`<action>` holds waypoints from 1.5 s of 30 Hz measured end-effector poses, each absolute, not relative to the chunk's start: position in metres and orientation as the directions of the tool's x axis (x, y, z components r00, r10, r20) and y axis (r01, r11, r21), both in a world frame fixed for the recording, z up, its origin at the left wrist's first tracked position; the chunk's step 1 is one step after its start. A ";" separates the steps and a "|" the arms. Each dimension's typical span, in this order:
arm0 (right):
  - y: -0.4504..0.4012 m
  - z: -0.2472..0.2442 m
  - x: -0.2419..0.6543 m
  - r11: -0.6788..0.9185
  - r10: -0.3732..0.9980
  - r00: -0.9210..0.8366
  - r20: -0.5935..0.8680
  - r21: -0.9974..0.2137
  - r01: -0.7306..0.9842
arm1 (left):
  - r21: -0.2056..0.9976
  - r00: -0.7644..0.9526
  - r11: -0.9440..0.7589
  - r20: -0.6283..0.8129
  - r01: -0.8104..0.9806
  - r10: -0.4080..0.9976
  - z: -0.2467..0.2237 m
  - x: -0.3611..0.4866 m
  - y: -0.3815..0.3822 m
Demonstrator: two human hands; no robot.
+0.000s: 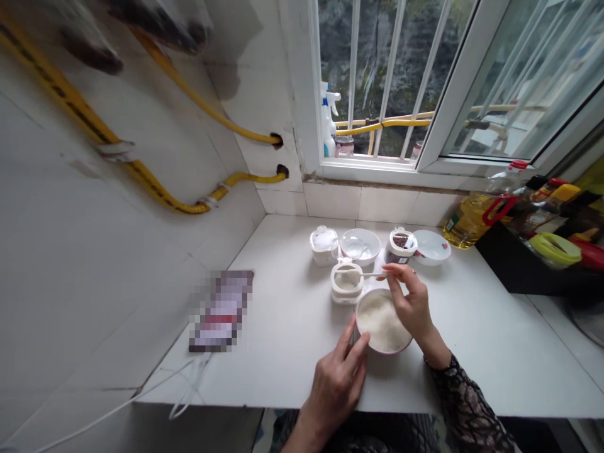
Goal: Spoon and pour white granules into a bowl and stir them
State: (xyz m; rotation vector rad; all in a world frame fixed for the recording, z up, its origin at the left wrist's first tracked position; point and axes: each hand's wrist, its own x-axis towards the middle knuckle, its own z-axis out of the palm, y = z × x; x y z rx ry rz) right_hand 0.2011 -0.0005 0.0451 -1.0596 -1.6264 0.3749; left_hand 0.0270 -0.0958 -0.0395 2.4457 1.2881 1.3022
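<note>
A bowl (384,324) of white granular stuff stands on the counter in front of me. My left hand (337,377) steadies its near left side, fingers against the wall and rim. Between thumb and fingers, my right hand (410,299) pinches the handle of a small white spoon (372,274). The spoon lies level across the mouth of an open white jar (346,296), its tip inside the opening. Pale contents show in that jar, and its clear lid (348,247) is tipped back. What the spoon's tip carries is too small to tell.
Behind stand a lidded white jar (323,248), a white bowl (370,248), a jar with dark red contents (400,245) and a patterned dish (431,247). An oil bottle (467,217) and a black condiment box (500,261) are at right. A blurred-out device (221,311) with a white cable lies left.
</note>
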 end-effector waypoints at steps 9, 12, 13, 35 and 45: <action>-0.003 0.047 0.211 0.662 0.661 -0.132 0.738 -0.492 0.566 | 0.428 0.284 -0.646 0.648 0.632 0.707 -0.038 0.027 -0.096; -0.003 0.044 0.222 0.558 0.747 -0.021 0.664 -0.610 0.563 | 0.428 0.279 -0.647 0.653 0.631 0.704 -0.038 0.027 -0.096; -0.003 0.043 0.225 0.535 0.768 -0.021 0.640 -0.622 0.572 | 0.430 0.278 -0.645 0.651 0.632 0.707 -0.038 0.027 -0.096; -0.001 0.047 0.227 0.060 0.996 0.049 0.070 -0.982 0.181 | 0.439 0.283 -0.636 0.634 0.635 0.720 -0.041 0.027 -0.097; 0.002 0.047 0.229 0.008 0.999 0.042 0.011 -0.997 0.075 | 0.456 0.275 -0.629 0.626 0.630 0.730 -0.040 0.027 -0.097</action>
